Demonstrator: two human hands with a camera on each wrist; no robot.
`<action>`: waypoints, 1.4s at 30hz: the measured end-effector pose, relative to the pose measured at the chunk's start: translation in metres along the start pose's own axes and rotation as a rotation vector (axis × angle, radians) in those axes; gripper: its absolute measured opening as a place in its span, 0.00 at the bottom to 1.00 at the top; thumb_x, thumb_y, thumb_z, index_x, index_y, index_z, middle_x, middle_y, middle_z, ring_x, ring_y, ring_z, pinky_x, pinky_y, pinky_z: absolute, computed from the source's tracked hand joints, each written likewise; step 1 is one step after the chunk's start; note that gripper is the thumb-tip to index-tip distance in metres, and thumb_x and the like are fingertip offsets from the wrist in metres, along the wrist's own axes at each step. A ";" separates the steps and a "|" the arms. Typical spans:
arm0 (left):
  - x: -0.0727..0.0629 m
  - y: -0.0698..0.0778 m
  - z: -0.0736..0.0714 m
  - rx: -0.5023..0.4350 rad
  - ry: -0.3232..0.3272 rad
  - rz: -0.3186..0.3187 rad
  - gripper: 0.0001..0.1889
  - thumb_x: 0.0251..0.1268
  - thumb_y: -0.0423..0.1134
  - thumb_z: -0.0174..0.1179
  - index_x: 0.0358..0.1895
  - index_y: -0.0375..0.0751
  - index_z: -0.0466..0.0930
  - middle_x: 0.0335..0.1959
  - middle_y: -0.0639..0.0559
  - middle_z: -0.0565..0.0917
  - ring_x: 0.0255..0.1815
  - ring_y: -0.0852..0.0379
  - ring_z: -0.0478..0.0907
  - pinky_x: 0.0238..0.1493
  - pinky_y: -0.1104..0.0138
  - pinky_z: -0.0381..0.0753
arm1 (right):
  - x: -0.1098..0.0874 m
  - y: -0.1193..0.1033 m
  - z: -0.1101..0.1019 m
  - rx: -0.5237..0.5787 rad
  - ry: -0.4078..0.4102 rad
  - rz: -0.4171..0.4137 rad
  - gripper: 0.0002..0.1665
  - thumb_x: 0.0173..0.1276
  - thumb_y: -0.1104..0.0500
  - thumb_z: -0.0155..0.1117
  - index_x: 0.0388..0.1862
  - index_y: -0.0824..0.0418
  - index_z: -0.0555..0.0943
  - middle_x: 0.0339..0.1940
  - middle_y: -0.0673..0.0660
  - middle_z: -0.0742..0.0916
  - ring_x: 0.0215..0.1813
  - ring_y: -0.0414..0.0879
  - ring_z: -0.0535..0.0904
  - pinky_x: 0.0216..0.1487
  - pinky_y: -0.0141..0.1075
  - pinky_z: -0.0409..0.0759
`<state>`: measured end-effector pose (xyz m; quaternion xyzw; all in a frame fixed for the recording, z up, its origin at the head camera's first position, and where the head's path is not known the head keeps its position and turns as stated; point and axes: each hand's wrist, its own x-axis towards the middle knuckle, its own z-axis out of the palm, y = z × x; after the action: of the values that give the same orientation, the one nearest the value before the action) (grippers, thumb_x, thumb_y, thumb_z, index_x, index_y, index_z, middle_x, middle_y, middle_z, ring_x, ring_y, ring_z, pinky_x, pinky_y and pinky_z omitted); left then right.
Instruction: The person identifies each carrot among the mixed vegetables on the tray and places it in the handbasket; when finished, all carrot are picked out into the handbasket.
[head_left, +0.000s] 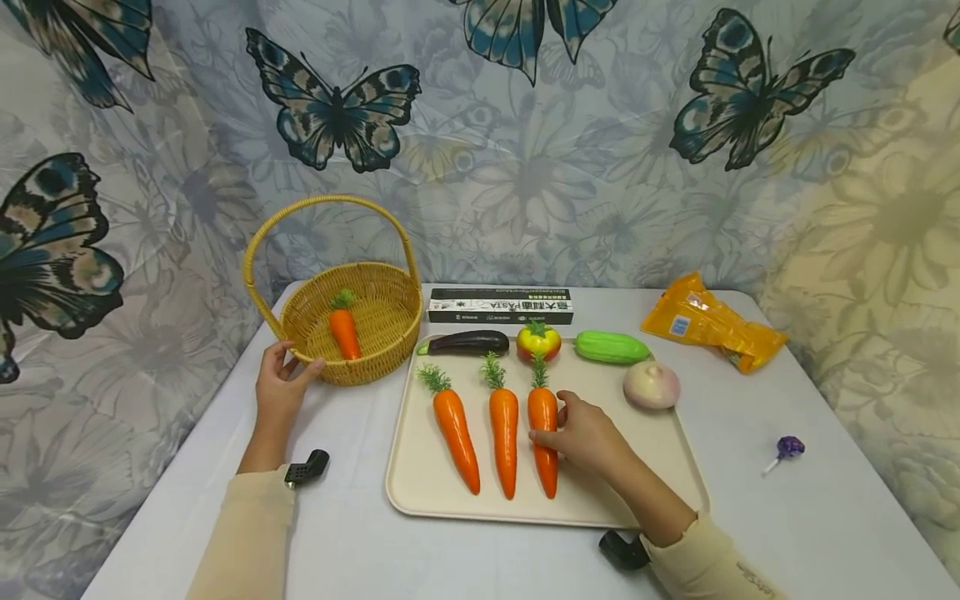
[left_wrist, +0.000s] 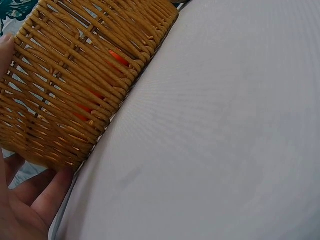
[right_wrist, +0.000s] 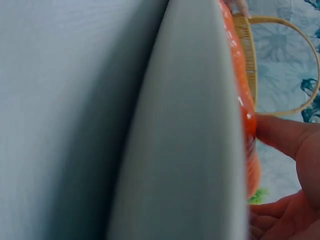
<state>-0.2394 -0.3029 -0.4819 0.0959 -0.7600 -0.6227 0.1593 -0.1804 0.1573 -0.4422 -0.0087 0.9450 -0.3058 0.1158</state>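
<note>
My left hand [head_left: 283, 385] grips the near left side of a wicker basket [head_left: 382, 364], with the thumb near its rim. In the left wrist view the fingers [left_wrist: 52, 195] press its woven wall. Inside the basket lies one carrot [head_left: 345, 333] with a green top. Over the beige tray [head_left: 600, 508], my right hand [head_left: 592, 433] holds the rightmost carrot [head_left: 543, 417] between thumb and fingers. That carrot still lies on the tray. Two more carrots, a middle one [head_left: 504, 442] and a left one [head_left: 456, 437], lie beside it. The right wrist view shows the thumb [right_wrist: 282, 135] against orange carrot skin.
Along the tray's back lie an eggplant [head_left: 468, 342], a tomato [head_left: 538, 342], a green cucumber-like vegetable [head_left: 611, 347] and a pinkish-white bulb [head_left: 651, 385]. A black-and-white pasta box [head_left: 500, 307] stands behind. To the right are an orange packet [head_left: 708, 321] and a purple lollipop [head_left: 790, 447].
</note>
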 end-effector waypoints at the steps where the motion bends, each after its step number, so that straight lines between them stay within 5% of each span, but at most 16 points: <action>1: 0.000 0.000 0.000 -0.001 0.001 0.003 0.39 0.59 0.48 0.70 0.69 0.42 0.59 0.78 0.52 0.49 0.71 0.47 0.61 0.60 0.64 0.74 | 0.000 0.000 0.000 -0.001 0.002 0.001 0.52 0.53 0.40 0.75 0.68 0.68 0.66 0.35 0.55 0.82 0.33 0.47 0.76 0.37 0.40 0.77; 6: 0.001 0.005 0.001 0.004 0.007 0.008 0.38 0.59 0.46 0.70 0.68 0.42 0.59 0.78 0.52 0.50 0.71 0.48 0.62 0.59 0.64 0.74 | 0.002 0.000 -0.003 0.020 0.012 -0.003 0.47 0.56 0.47 0.74 0.68 0.68 0.66 0.33 0.54 0.81 0.31 0.46 0.76 0.33 0.39 0.76; 13: 0.006 0.008 -0.001 -0.028 0.017 0.013 0.37 0.59 0.41 0.71 0.67 0.40 0.60 0.78 0.50 0.51 0.71 0.47 0.62 0.60 0.64 0.74 | 0.003 -0.002 -0.016 0.185 0.019 0.004 0.44 0.58 0.52 0.72 0.69 0.65 0.65 0.48 0.60 0.80 0.31 0.46 0.79 0.32 0.37 0.81; 19: 0.001 0.005 -0.004 0.004 0.022 0.008 0.37 0.58 0.45 0.71 0.67 0.41 0.60 0.77 0.51 0.53 0.70 0.47 0.64 0.56 0.69 0.75 | 0.009 -0.002 -0.019 0.314 -0.033 -0.044 0.40 0.57 0.57 0.72 0.68 0.63 0.67 0.46 0.59 0.78 0.28 0.47 0.78 0.29 0.37 0.81; 26: -0.002 -0.002 -0.003 0.029 0.020 0.021 0.38 0.58 0.48 0.70 0.68 0.41 0.60 0.77 0.51 0.54 0.69 0.46 0.64 0.54 0.69 0.77 | 0.026 -0.010 -0.021 0.482 -0.148 -0.129 0.38 0.57 0.62 0.72 0.65 0.65 0.68 0.46 0.62 0.75 0.36 0.51 0.78 0.32 0.41 0.83; 35: -0.002 -0.003 -0.001 0.023 0.019 0.014 0.38 0.60 0.45 0.70 0.69 0.42 0.60 0.77 0.51 0.52 0.70 0.46 0.63 0.53 0.71 0.76 | 0.048 -0.044 -0.022 0.497 -0.208 -0.228 0.35 0.57 0.62 0.73 0.61 0.66 0.69 0.48 0.62 0.77 0.41 0.52 0.78 0.36 0.41 0.83; 42: 0.000 0.000 0.001 0.007 0.010 0.002 0.38 0.59 0.43 0.71 0.69 0.40 0.59 0.77 0.50 0.53 0.70 0.46 0.63 0.57 0.66 0.76 | 0.064 -0.070 -0.012 0.512 -0.227 -0.248 0.31 0.56 0.63 0.74 0.57 0.62 0.72 0.45 0.59 0.78 0.34 0.50 0.77 0.32 0.38 0.80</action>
<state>-0.2398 -0.3024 -0.4823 0.0987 -0.7614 -0.6196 0.1632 -0.2495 0.1011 -0.4060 -0.1287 0.8100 -0.5429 0.1808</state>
